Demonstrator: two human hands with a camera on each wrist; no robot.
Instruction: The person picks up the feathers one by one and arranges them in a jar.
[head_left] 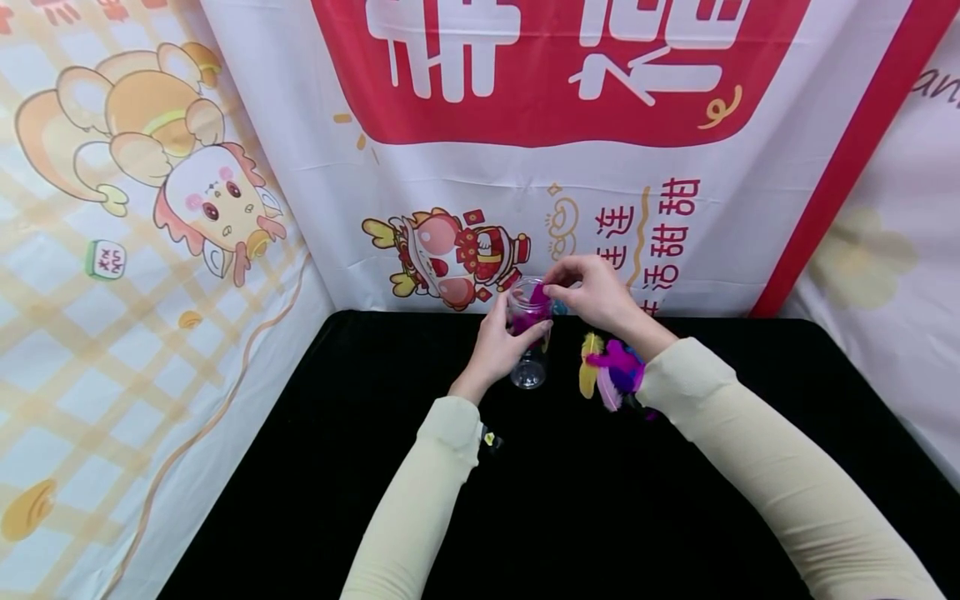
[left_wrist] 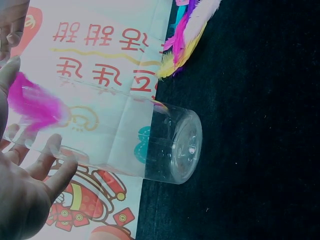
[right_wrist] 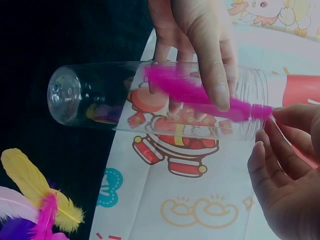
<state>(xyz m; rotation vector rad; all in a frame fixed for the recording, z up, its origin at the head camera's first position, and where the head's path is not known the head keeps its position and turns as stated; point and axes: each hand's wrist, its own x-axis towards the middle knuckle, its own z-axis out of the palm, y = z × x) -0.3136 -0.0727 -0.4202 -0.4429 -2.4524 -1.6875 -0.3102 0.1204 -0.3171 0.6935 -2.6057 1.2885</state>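
Observation:
My left hand (head_left: 498, 343) grips a tall clear jar (head_left: 529, 375) around its upper part, thumb on the near side. The jar's mouth points up in the head view; whether its base touches the black cloth I cannot tell. At the rim, my right hand (head_left: 597, 296) pinches the end of a magenta feather (right_wrist: 185, 92) between thumb and fingertips. Most of that feather hangs inside the jar, as the right wrist view shows. In the left wrist view the jar's lower part (left_wrist: 165, 140) holds nothing visible.
A loose pile of feathers (head_left: 619, 367), yellow, pink, magenta and purple, lies on the black-covered table (head_left: 585, 500) right of the jar, partly behind the right sleeve. Behind the table hangs a printed white and red cloth (head_left: 465, 175). Another printed cloth (head_left: 112, 350) hangs at left.

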